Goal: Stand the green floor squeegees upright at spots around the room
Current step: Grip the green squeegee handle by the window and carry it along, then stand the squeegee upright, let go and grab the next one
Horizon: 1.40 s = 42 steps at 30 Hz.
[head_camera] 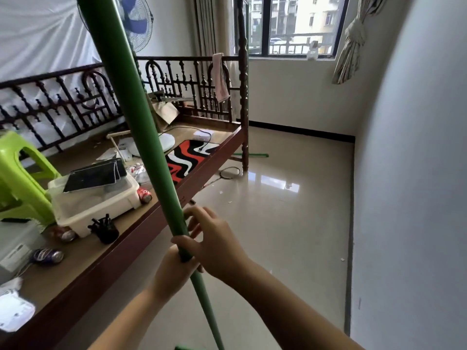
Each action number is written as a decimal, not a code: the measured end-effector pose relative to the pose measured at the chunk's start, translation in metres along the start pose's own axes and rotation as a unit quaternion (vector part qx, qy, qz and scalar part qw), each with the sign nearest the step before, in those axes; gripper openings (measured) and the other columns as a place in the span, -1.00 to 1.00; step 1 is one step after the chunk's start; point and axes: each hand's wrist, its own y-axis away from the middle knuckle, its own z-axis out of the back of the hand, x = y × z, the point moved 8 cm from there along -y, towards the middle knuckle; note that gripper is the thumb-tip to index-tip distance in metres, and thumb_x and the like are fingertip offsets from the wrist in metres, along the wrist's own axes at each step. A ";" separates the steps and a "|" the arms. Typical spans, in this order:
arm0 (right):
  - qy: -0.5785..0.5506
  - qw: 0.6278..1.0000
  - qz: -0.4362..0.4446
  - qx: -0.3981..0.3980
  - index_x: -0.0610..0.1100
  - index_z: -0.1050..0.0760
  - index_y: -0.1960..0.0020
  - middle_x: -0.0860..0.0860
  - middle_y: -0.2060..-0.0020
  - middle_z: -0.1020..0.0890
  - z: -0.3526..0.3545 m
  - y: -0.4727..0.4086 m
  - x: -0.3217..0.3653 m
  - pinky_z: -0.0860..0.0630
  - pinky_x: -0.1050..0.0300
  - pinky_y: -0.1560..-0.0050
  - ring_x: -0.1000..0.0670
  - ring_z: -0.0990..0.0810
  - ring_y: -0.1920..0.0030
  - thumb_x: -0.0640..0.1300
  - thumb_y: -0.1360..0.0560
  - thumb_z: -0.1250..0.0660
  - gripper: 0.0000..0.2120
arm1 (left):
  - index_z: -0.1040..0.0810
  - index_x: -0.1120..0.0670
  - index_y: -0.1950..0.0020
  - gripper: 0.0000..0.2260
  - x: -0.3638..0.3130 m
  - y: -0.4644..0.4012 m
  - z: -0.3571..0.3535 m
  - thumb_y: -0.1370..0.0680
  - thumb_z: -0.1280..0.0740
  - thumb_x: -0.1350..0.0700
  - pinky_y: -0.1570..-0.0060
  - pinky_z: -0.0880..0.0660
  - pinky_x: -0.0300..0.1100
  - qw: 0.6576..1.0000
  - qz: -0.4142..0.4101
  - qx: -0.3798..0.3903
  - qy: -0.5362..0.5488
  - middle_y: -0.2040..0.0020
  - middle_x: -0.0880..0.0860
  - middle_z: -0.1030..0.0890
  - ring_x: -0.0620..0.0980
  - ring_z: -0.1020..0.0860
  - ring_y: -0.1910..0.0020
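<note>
A green squeegee pole (136, 117) runs from the top left of the view down to the bottom centre, nearly upright and leaning slightly. A sliver of its green head (183, 347) shows at the bottom edge. My left hand (174, 269) is wrapped around the pole from below. My right hand (212, 238) grips it just above, thumb on the pole and fingers partly spread. A second green squeegee (257, 155) lies on the floor behind the far bedpost, mostly hidden.
A wooden bed frame (202, 170) with dark railings fills the left, cluttered with a lime stool (22, 178), a plastic box (96, 205), cans and a striped mat (192, 157). Glossy tile floor (290, 210) extends right to a white wall (409, 198). A window sits ahead.
</note>
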 end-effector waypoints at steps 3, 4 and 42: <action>-0.012 1.000 0.000 0.000 -0.03 -0.38 -0.19 -0.03 -0.03 -0.51 0.002 0.000 -0.002 -0.58 0.00 0.00 0.00 -0.54 0.05 -0.03 -0.42 -0.36 -0.62 | -0.41 -0.13 0.20 -0.74 0.001 -0.002 -0.004 -0.48 -0.32 0.25 0.33 -0.49 -0.39 1.000 -0.017 0.018 -0.003 0.35 -0.15 -0.52 -0.42 -0.55 0.31; -0.017 1.000 -0.002 0.003 -0.03 -0.38 -0.19 -0.02 -0.03 -0.51 0.002 0.000 -0.004 -0.59 0.00 0.01 0.00 -0.54 0.04 -0.03 -0.42 -0.35 -0.63 | -0.47 -0.07 0.20 -0.88 0.001 -0.001 -0.006 -0.47 -0.34 0.14 0.31 -0.48 -0.36 0.999 -0.009 0.031 0.005 0.40 -0.08 -0.58 -0.29 -0.59 0.32; -0.076 0.806 -0.488 -0.326 0.08 -0.37 -0.18 0.05 -0.03 -0.56 0.331 0.163 -0.434 -0.39 0.30 0.12 0.23 -0.55 0.04 -0.16 -0.45 -0.30 -0.67 | -0.46 -0.27 0.00 -0.62 -0.027 -0.235 -0.344 -0.49 -0.30 0.26 0.10 -0.45 -0.54 0.982 0.053 0.172 0.053 0.03 -0.21 -0.58 -0.22 -0.57 0.05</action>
